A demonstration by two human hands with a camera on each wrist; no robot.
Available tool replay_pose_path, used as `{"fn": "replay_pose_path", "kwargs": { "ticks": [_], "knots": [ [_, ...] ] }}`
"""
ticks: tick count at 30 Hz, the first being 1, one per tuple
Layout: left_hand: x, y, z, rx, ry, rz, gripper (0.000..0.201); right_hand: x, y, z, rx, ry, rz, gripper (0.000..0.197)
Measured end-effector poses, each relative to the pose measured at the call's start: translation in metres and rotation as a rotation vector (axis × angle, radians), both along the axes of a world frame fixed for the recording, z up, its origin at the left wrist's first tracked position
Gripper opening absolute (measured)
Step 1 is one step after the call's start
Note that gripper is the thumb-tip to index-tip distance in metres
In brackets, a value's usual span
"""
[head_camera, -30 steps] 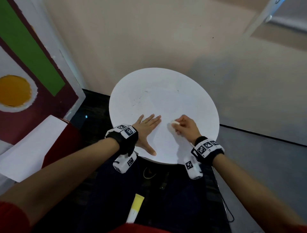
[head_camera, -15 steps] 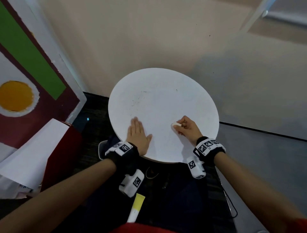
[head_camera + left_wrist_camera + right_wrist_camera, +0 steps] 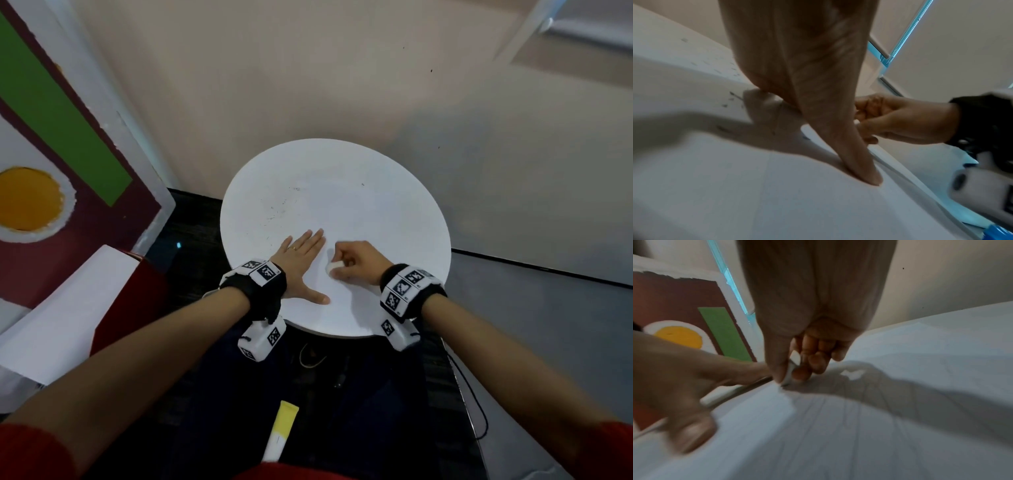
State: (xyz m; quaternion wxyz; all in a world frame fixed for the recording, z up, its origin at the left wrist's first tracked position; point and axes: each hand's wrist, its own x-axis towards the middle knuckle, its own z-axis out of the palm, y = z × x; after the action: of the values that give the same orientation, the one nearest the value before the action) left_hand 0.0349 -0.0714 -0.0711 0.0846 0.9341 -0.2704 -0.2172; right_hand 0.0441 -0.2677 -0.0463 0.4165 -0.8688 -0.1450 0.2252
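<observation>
A round white tabletop (image 3: 359,205) stands against the wall, with faint dark marks on its left part. My left hand (image 3: 303,260) lies flat on it with straight fingers and the thumb spread; in the left wrist view the thumb (image 3: 863,170) presses the surface. My right hand (image 3: 356,262) pinches a small white eraser-like piece (image 3: 333,266) between thumb and curled fingers, its lower end touching the table (image 3: 900,369). In the right wrist view the white piece (image 3: 790,371) shows between thumb and fingertip. The two hands lie close together near the table's front edge.
A painted board (image 3: 51,164) with a green stripe and yellow circle leans at the left. A red and white box (image 3: 85,308) stands below it. A yellow and white tube (image 3: 281,431) lies on my dark lap. A black cable (image 3: 476,411) runs along the grey floor at the right.
My left hand slid right and forward on the table, back beside the right hand, thumb spread again. My right hand with the white piece shifted left and slightly nearer the front edge.
</observation>
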Motion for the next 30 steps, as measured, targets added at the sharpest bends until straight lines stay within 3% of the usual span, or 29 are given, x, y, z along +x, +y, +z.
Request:
{"fn": "replay_pose_path", "kwargs": {
  "ticks": [3, 7, 12, 16, 20, 24, 28, 30],
  "knots": [
    [0.001, 0.0, -0.001, 0.003, 0.004, -0.004, 0.13, 0.007, 0.003, -0.002, -0.029, -0.065, -0.081, 0.024],
    [0.001, -0.001, -0.003, -0.011, 0.001, 0.002, 0.129, -0.002, -0.003, 0.001, -0.005, 0.09, 0.085, 0.027],
    [0.002, -0.001, -0.001, -0.011, 0.0, 0.0, 0.127, 0.007, 0.004, -0.004, -0.013, -0.059, -0.103, 0.023],
    [0.002, -0.001, -0.002, -0.018, 0.007, -0.016, 0.12, -0.008, -0.003, -0.001, 0.011, 0.1, 0.05, 0.021],
    [0.002, -0.001, -0.002, -0.012, 0.014, -0.024, 0.12, 0.014, -0.003, -0.003, -0.082, -0.12, -0.09, 0.022],
    [0.003, -0.001, -0.003, -0.004, 0.009, -0.023, 0.121, 0.002, -0.004, 0.001, -0.068, 0.05, 0.088, 0.025],
    [0.002, -0.002, -0.002, -0.001, 0.009, -0.02, 0.12, 0.015, -0.001, 0.001, -0.094, -0.114, -0.091, 0.019],
    [0.003, -0.001, -0.001, 0.009, 0.01, -0.017, 0.12, 0.006, -0.001, -0.002, -0.09, -0.086, -0.067, 0.022]
  ]
}}
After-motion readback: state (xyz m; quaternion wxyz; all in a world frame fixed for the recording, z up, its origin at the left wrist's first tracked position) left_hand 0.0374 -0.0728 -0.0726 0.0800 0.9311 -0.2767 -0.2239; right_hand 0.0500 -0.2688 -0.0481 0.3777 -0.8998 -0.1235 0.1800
